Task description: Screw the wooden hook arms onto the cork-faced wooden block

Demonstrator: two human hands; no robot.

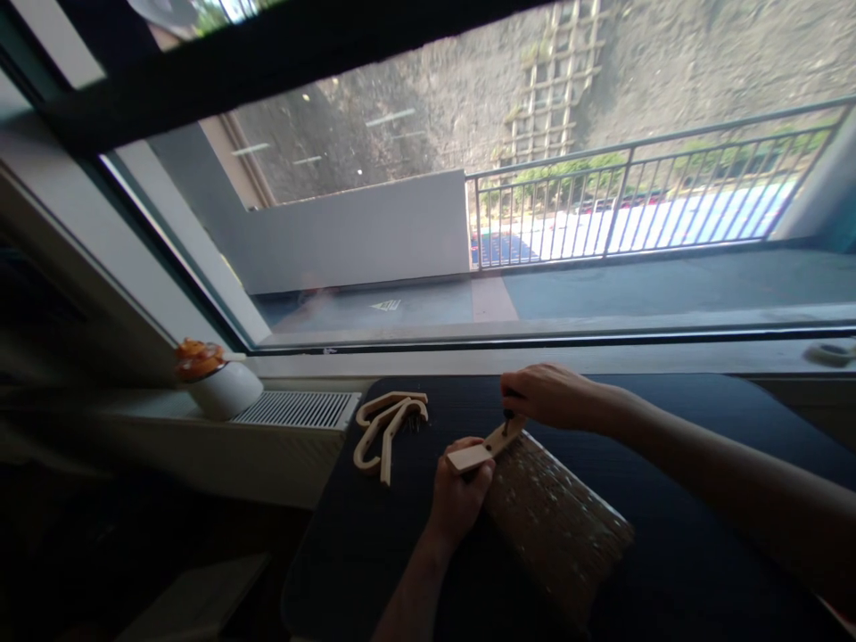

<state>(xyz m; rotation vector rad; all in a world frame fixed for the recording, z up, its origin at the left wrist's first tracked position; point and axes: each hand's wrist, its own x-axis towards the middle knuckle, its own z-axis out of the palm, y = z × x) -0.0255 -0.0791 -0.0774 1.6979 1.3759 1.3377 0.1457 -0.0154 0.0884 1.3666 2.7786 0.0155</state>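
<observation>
My left hand (pixel 461 490) is closed around one end of a pale wooden hook (pixel 468 458), which lies across the far end of a rough brown wooden board (pixel 558 508). Above that hook, my right hand (pixel 548 394) grips a screwdriver (pixel 509 415) with a dark handle, mostly hidden by the fingers. Its lower end points down onto the hook, beside a dark hole. Several more pale wooden hooks (pixel 386 446) lie loosely together to the left on the dark table. Next to them is a small pile of screws (pixel 415 423).
The dark table (pixel 669 410) stands against a window sill (pixel 415 363). To its left, a white pot with an orange top (pixel 220 388) sits on a radiator (pixel 300 410). A roll of tape (pixel 829 354) rests on the sill at far right.
</observation>
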